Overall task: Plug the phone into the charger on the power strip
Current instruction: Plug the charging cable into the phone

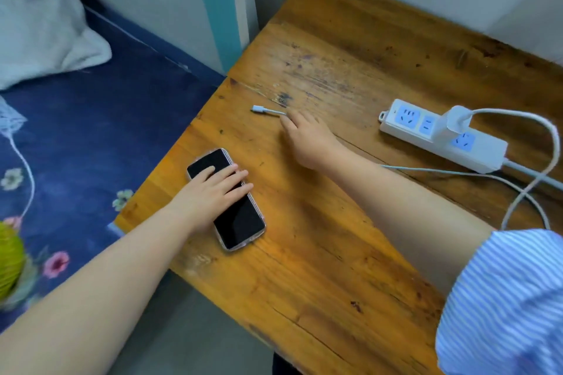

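Observation:
A black phone (240, 222) in a clear case lies screen-up near the left edge of the wooden table (320, 253). My left hand (210, 192) rests flat on its upper half, fingers spread. My right hand (307, 137) is further back, fingertips closed on the white charging cable just behind its plug (257, 109), which lies on the wood pointing left. The cable (457, 173) runs under my right forearm to a white charger (455, 123) seated in the white power strip (441, 137) at the right.
A bed with a dark blue floral sheet (91, 131) and a pale pillow (39, 24) lies left of the table. Walls close the table's far side. The power strip's cord (536, 176) loops at the right edge. A yellow-green object (9, 262) sits at far left.

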The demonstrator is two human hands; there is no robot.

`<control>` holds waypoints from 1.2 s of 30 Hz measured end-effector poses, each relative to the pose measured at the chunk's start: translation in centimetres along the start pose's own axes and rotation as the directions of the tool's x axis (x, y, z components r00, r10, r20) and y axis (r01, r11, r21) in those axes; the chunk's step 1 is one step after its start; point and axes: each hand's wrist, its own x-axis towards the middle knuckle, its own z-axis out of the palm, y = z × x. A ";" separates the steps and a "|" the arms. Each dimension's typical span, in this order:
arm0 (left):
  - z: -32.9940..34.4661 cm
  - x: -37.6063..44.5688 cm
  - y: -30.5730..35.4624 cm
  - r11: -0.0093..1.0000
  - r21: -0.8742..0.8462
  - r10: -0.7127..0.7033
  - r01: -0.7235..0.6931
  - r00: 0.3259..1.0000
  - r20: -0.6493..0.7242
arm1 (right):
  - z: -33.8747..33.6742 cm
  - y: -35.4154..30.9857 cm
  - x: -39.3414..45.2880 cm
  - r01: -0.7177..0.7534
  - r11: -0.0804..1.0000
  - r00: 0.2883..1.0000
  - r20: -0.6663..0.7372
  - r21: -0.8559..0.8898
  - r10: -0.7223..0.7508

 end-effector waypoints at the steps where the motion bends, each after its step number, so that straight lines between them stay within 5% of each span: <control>1: 0.2 0.2 0.1 1.000 0.016 0.026 -0.026 1.000 0.008 | 0.4 -0.4 0.7 -0.012 0.999 1.000 0.014 0.041 0.012; 9: 0.7 0.6 -0.4 0.993 0.029 0.115 -0.114 0.993 -0.032 | 1.5 -1.8 0.7 -0.001 0.997 0.977 -0.213 0.071 0.016; 13: 1.2 0.7 -0.5 0.995 -0.004 0.100 -0.101 0.994 -0.046 | 2.3 -2.0 -1.7 0.008 0.987 0.982 -0.186 0.163 0.022; 17: 1.4 0.7 -0.1 0.995 -0.080 0.059 -0.066 0.994 -0.096 | 2.6 -1.9 -4.2 -0.122 0.947 0.990 -0.036 0.297 0.139; 20: 1.1 0.6 0.4 0.986 -0.161 0.018 -0.039 0.991 -0.130 | 2.9 -1.2 -6.8 -0.181 0.918 0.974 -0.067 0.353 0.217; 27: 0.6 -0.7 2.5 0.886 -0.463 -0.126 -0.004 0.960 -0.250 | 2.7 -0.9 -13.3 0.073 0.908 0.944 -0.322 0.414 0.071; 36: -1.2 -0.5 7.5 0.844 -0.535 -0.133 -0.032 0.954 -0.267 | 1.8 1.2 -18.3 -0.031 0.761 0.999 0.004 0.648 0.038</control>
